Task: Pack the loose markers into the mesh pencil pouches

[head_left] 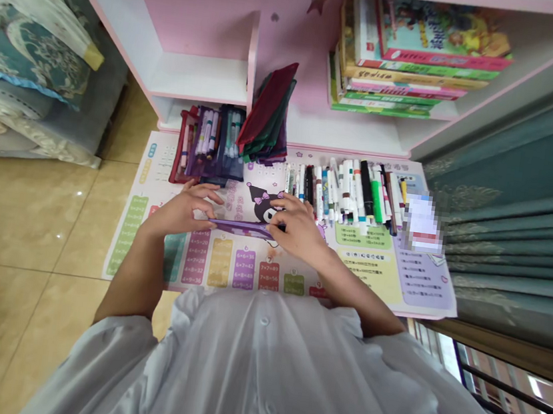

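A purple pouch (242,228) is stretched between my two hands above the printed desk mat (218,270). My left hand (188,209) pinches its left end, and my right hand (297,226) has its fingers closed on the right end. Beyond my left hand lie filled mesh pouches (207,135) in red, purple and blue, with markers showing through. Beside them, a stack of red, green and purple pouches (267,115) leans against the shelf divider. Loose markers and pens (354,190) lie in a row past my right hand.
A pink and white shelf unit (202,77) rises at the back of the desk, holding a pile of books (413,76). A blurred-out item (423,222) lies at the mat's right. A curtain (526,184) hangs on the right; a sofa (32,96) stands left.
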Tool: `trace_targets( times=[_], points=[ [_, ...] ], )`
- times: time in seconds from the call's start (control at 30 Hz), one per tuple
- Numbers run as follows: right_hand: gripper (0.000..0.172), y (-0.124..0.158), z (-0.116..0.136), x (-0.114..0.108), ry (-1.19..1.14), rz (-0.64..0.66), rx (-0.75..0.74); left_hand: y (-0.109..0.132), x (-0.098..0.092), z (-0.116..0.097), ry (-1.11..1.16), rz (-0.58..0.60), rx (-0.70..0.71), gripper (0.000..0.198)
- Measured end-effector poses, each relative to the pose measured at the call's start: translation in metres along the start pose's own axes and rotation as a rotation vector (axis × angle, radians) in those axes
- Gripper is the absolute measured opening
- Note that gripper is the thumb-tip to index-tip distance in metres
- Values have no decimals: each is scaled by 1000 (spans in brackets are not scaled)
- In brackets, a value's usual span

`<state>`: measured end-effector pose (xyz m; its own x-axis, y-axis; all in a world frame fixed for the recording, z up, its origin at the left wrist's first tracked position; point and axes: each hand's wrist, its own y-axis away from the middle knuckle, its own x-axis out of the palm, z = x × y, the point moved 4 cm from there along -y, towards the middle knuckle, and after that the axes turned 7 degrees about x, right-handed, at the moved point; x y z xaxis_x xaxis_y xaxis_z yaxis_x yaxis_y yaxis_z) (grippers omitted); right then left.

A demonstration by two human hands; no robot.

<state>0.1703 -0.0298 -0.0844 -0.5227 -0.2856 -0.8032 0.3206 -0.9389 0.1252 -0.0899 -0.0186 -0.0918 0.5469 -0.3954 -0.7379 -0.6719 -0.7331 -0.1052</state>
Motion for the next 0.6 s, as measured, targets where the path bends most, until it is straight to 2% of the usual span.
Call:
trace_targets(
  times=[0.6],
  points=[
    [22, 3, -8, -6, 56, 14, 37, 0, 0, -1, 6, -2, 6, 21]
  ],
)
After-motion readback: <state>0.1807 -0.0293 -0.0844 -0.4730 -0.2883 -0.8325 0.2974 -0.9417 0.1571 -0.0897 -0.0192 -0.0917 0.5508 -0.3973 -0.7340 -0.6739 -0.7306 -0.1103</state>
